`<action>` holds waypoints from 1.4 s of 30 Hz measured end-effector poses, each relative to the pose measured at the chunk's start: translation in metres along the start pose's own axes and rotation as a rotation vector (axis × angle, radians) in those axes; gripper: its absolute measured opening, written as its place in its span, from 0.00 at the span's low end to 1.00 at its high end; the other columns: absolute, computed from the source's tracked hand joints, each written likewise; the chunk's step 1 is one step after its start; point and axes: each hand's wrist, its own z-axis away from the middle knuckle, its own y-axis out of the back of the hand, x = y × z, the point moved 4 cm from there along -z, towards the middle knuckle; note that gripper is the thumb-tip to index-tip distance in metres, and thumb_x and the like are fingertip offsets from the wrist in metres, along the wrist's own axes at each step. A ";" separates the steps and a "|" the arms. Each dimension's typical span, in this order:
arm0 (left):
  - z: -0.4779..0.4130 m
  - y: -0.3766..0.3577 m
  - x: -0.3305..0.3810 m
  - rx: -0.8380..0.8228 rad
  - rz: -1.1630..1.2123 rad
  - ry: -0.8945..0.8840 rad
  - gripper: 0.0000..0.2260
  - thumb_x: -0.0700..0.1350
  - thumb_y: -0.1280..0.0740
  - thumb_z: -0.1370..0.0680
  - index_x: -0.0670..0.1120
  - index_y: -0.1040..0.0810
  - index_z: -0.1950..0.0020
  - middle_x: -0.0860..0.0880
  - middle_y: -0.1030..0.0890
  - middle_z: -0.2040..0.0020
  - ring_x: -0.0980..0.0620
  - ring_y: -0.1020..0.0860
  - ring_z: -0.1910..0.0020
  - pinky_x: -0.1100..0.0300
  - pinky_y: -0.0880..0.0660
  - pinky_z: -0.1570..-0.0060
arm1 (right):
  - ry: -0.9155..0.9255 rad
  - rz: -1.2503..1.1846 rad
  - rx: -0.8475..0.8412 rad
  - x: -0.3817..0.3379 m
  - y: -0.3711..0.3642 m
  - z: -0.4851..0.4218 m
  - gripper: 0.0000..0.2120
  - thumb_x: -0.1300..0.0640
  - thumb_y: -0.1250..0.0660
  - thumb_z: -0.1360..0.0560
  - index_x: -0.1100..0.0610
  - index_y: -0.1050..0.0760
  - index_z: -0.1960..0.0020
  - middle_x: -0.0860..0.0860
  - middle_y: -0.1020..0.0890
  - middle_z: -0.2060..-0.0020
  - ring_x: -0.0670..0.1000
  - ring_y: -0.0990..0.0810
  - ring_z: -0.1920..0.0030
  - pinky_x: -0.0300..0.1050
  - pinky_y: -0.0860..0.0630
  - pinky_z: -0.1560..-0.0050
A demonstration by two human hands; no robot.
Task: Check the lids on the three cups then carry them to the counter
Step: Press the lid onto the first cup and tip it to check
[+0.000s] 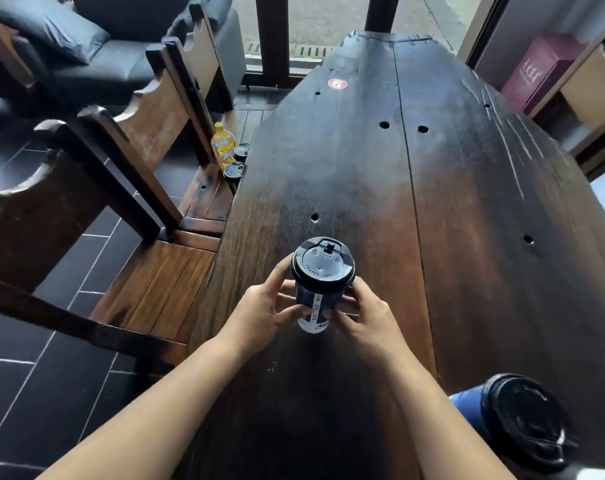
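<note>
Both hands on a blue cup [316,301] over the near-centre of a long dark wooden bench [450,188], seen from the head cam. The cup's black lid [323,265] is on and shows raised lettering and a closed sip tab. The left hand [263,313] wraps the cup's left side just under the lid, fingers curled behind and thumb across the front. The right hand [367,317] mirrors it on the right side, thumb tip pressed to the cup wall near the white label strip. The cup leans slightly toward the camera; can't tell if its base touches the bench.

A second cup [467,405], also blue w/ a black lid, stands at the bench's near right corner, well apart from the held one and partly cut off by the frame edge.

A round red sticker [337,84] marked "6" sits at the far end of the bench; several small round holes dot the planks.

At left, wooden chairs [162,285] line the bench. On the seat of the farther one stand a yellow bottle [224,147] and two dark-lidded cups [233,171], close together just beside the bench edge. A dark sofa [97,60] w/ cushions sits beyond, on a dark tiled floor [34,393]. At far right, a maroon box [536,71] rests by another chair.
</note>
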 end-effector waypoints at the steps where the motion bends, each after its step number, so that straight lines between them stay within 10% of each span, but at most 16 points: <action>1: 0.000 -0.003 -0.004 0.007 -0.010 -0.018 0.41 0.42 0.22 0.25 0.69 0.41 0.24 0.54 0.14 0.45 0.59 0.14 0.50 0.62 0.18 0.46 | 0.007 -0.009 0.008 0.004 -0.001 0.001 0.21 0.62 0.25 0.24 0.46 0.25 0.36 0.41 0.14 0.43 0.38 0.16 0.42 0.34 0.19 0.43; 9: 0.004 -0.016 -0.025 0.031 0.005 -0.046 0.39 0.40 0.22 0.25 0.68 0.40 0.27 0.53 0.16 0.41 0.59 0.14 0.48 0.69 0.21 0.54 | 0.055 -0.036 0.008 0.018 -0.009 0.006 0.20 0.64 0.27 0.23 0.49 0.26 0.35 0.41 0.16 0.43 0.40 0.16 0.41 0.30 0.22 0.43; 21: 0.005 -0.015 -0.026 0.002 -0.058 -0.022 0.36 0.42 0.22 0.25 0.72 0.38 0.33 0.52 0.16 0.43 0.56 0.14 0.47 0.54 0.15 0.48 | 0.047 -0.055 -0.043 0.019 -0.012 0.004 0.23 0.60 0.24 0.24 0.47 0.28 0.34 0.43 0.16 0.44 0.41 0.17 0.40 0.36 0.19 0.41; 32: 0.004 -0.017 -0.020 -0.053 -0.057 0.014 0.32 0.43 0.23 0.24 0.68 0.35 0.30 0.54 0.16 0.41 0.61 0.15 0.45 0.67 0.21 0.51 | 0.071 -0.001 -0.022 0.017 -0.009 0.008 0.25 0.56 0.21 0.28 0.42 0.26 0.37 0.44 0.16 0.43 0.42 0.16 0.44 0.36 0.20 0.46; 42: 0.034 -0.001 -0.024 -0.057 -0.193 0.153 0.39 0.48 0.22 0.25 0.63 0.39 0.22 0.52 0.22 0.30 0.52 0.19 0.39 0.49 0.20 0.38 | -0.187 0.218 -0.082 0.034 -0.010 0.024 0.39 0.51 0.23 0.25 0.47 0.41 0.21 0.50 0.25 0.34 0.50 0.22 0.36 0.46 0.24 0.35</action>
